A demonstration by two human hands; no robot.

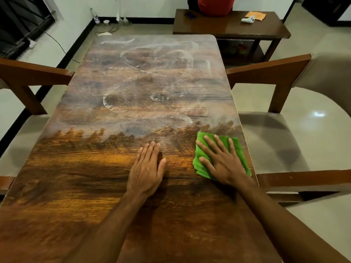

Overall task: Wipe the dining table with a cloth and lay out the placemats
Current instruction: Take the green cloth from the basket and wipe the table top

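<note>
**A:** Where is the cloth relative to the fingers?

**B:** The green cloth (239, 151) lies folded flat on the worktop (85, 177), under the right hand (222, 161). That hand's fingers (210, 142) are straight and spread. They press down on the cloth rather than curling round it. Green shows between the fingers, a little past the fingertips and out to both sides. One corner sticks out beside the wrist, close to the worktop's right edge.

**A:** And the left hand?

**B:** The left hand (146, 168) lies palm-down on bare wood, just left of the cloth and not touching it. Its fingers (152, 151) are straight and held close together, with the thumb angled out toward the cloth. It holds nothing.

**A:** What lies beyond the fingertips?

**B:** Around and under the hands the wood is dark and glossy. Just past the fingertips of both hands a pale film (152, 88) begins, with a ragged near edge. It carries white swirls and runs up to the far end of the worktop.

**A:** Farther out?

**B:** A wooden chair stands on each side, the left one (36, 73) and the right one (269, 71), both well apart from the hands. Beyond the far edge is a smaller worktop (228, 28). It carries a white controller (247, 19) beside an orange cloth (256, 15), and a dark phone (190, 15).
</note>
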